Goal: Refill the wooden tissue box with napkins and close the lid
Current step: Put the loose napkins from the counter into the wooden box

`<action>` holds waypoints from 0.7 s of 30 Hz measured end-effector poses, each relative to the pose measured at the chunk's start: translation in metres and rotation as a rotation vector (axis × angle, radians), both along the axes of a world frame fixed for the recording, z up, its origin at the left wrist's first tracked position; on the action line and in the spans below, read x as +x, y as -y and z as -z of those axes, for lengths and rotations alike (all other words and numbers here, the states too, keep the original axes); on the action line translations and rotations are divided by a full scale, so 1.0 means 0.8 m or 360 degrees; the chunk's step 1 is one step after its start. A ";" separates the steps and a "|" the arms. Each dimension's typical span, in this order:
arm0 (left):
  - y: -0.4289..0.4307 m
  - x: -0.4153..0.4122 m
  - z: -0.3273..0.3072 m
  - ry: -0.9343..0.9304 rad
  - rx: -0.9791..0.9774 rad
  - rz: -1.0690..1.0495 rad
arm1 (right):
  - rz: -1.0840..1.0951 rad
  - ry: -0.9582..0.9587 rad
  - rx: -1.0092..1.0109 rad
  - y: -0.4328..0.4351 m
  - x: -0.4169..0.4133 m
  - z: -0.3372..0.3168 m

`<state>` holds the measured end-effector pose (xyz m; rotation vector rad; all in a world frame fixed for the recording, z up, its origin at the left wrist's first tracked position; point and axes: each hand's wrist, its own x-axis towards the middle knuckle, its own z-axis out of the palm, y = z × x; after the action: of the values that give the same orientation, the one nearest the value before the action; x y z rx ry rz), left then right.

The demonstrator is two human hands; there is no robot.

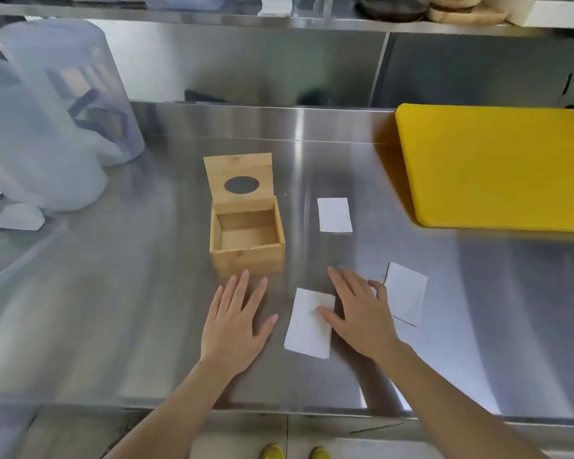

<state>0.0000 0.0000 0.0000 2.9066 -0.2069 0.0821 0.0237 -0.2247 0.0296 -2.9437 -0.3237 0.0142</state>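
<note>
The wooden box (247, 240) stands near the middle of the steel desk (113, 309), just beyond the fingertips of the left hand (236, 323) and well to the left of the right hand (358, 313). Its lid (239, 178), with an oval hole in it, stands tilted up at the far side, and the inside of the box shows bare wood. Three white napkins lie flat on the desk to the right of the box. The near napkin (307, 329) lies between the two hands, and the right thumb rests on its upper right part. The right napkin (406, 293) lies just beside the right hand's outer fingers, which reach its left edge. The far napkin (334, 215) lies apart from both hands, just right of the box. Both hands are spread wide and palm down, fingers pointing away from the person, holding nothing; whether the left palm presses the desk or hovers just above it cannot be told. Both bare forearms come in from the near edge of the desk. A yellow board (497, 167) lies at the far right, and clear plastic jugs (47, 111) stand at the far left.
</note>
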 end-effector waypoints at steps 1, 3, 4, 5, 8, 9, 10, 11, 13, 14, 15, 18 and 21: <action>-0.001 -0.001 0.002 -0.0018 -0.0033 -0.0015 | -0.0017 -0.0113 0.0027 0.001 0.000 0.004; -0.003 -0.001 0.005 -0.0022 -0.0041 -0.0044 | -0.0095 -0.0193 0.0104 0.000 -0.001 0.010; -0.003 -0.001 0.007 -0.0057 -0.0035 -0.0053 | -0.0099 -0.0210 0.0144 0.001 0.000 0.010; -0.003 -0.001 0.008 -0.0047 -0.0040 -0.0050 | -0.0098 -0.0216 0.0175 -0.001 0.003 0.013; -0.003 -0.001 0.006 -0.0078 0.0026 -0.0028 | -0.0096 -0.0221 0.0177 -0.005 0.007 0.010; -0.004 -0.001 0.007 -0.0075 0.0028 -0.0034 | -0.0089 -0.0206 0.0174 -0.006 0.008 0.008; -0.004 0.000 0.009 -0.0069 0.0032 -0.0040 | -0.0083 -0.0176 0.0159 -0.007 0.008 0.007; -0.004 0.000 0.010 -0.0055 0.0029 -0.0051 | -0.0062 -0.0164 0.0149 -0.010 0.008 0.008; -0.003 0.000 0.011 -0.0044 0.0028 -0.0066 | 0.0038 -0.0178 0.0129 -0.013 0.006 0.009; -0.002 0.000 0.011 -0.0043 0.0034 -0.0069 | 0.0099 -0.0191 0.0126 -0.013 0.005 0.009; -0.001 0.000 0.011 -0.0043 0.0042 -0.0071 | 0.0146 -0.0205 0.0124 -0.014 0.004 0.008; 0.000 0.000 0.009 -0.0038 0.0069 -0.0079 | 0.0203 -0.0276 0.0095 -0.014 0.001 -0.001; 0.000 0.000 0.009 -0.0052 0.0102 -0.0083 | 0.0257 -0.0606 0.0124 -0.007 0.005 -0.017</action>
<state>-0.0002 0.0004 -0.0075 2.9750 -0.1309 0.0371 0.0274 -0.2189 0.0435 -2.7984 -0.0292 0.5192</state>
